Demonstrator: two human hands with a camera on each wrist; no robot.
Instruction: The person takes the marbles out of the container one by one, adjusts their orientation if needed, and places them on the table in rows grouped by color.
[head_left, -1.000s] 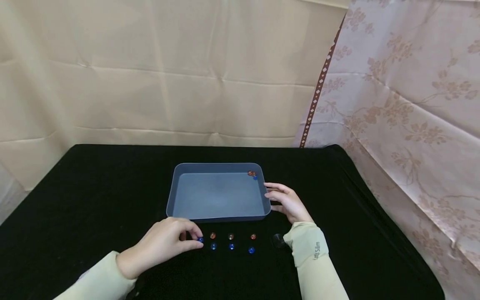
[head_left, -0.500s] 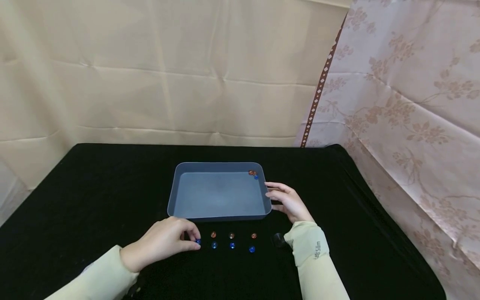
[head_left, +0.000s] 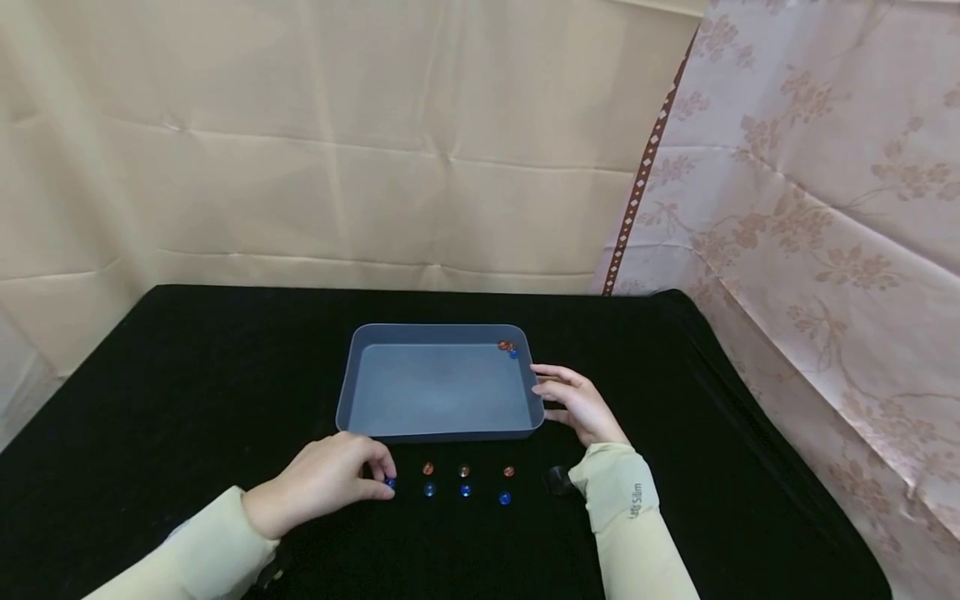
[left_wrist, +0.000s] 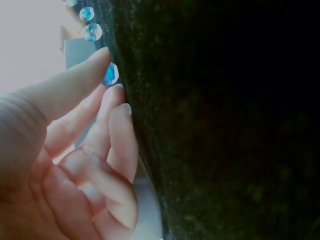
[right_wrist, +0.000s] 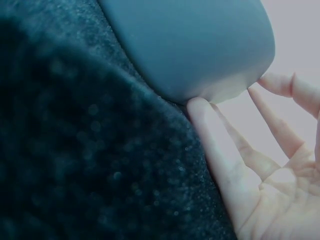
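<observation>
left hand [head_left: 326,479] pinching a blue marble [head_left: 390,483], now slightly farther from the other marbles [head_left: 466,491], right hand [head_left: 581,407] relaxed, still touching the tray [head_left: 435,387]

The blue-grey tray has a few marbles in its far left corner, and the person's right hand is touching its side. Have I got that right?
Not quite: the marbles in the tray sit in its far right corner, as the head view shows. The person's right hand is indeed touching its side.
</observation>
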